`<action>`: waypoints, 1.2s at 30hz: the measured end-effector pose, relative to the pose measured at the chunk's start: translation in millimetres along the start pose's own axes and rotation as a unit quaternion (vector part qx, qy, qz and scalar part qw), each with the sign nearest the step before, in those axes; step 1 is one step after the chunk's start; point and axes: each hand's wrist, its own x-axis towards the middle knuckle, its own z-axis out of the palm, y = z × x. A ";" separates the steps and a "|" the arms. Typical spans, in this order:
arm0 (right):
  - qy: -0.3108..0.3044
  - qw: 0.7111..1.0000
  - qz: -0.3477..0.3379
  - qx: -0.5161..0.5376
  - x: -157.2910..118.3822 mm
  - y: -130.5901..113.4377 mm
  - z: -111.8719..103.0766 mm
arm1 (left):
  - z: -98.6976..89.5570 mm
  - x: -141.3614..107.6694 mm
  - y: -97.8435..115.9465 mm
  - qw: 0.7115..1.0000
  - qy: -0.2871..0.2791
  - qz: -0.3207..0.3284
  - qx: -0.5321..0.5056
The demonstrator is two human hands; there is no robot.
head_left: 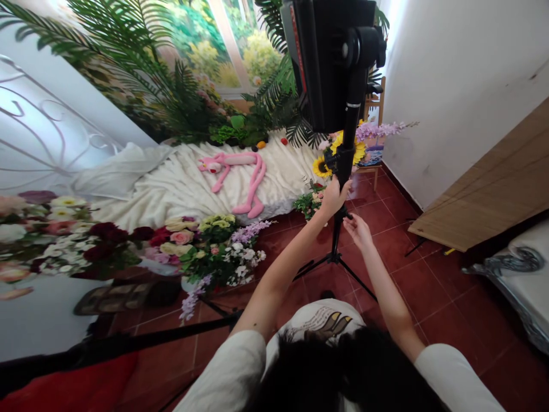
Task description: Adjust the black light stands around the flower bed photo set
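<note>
A black light stand [337, 239] rises in front of me on spread tripod legs, carrying a boxy black studio light [319, 68] at its top. My left hand [333, 197] is wrapped round the pole just below its upper collar. Lower down, on the right side of the pole, my right hand [358, 230] has its fingertips pinched at a small dark knob [346, 216]. That knob is partly hidden by the fingers. Sunflowers [321, 167] show right behind the pole.
A pink plush toy [240, 159] lies on a white draped blanket [171, 183]. Bunches of artificial flowers [214, 249] stand at the left. A black pole [171, 333] crosses the lower left. To the right are a leaning brown board [480, 177] and a silver-trimmed white piece of furniture [532, 292].
</note>
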 end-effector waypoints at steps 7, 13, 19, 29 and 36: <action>0.046 0.940 -0.221 -0.256 -12.5 6.0 -1.3 | 11.5 -14.3 -1.9 0.999 0.002 0.022 -0.032; 0.035 0.856 -0.333 -0.393 -21.0 -3.5 -6.9 | 15.7 -36.5 -23.1 1.000 0.005 0.002 -0.023; 0.059 0.851 -0.333 -0.403 -13.1 1.1 -7.9 | 14.9 -42.1 -32.7 1.000 0.011 -0.015 -0.005; 0.076 0.862 -0.325 -0.381 -6.4 -3.5 -2.1 | 16.7 -40.8 -39.0 1.000 0.014 0.005 -0.010; 0.110 0.939 -0.213 -0.247 7.6 -1.8 1.3 | 17.4 -40.8 -42.7 1.000 0.009 -0.001 0.002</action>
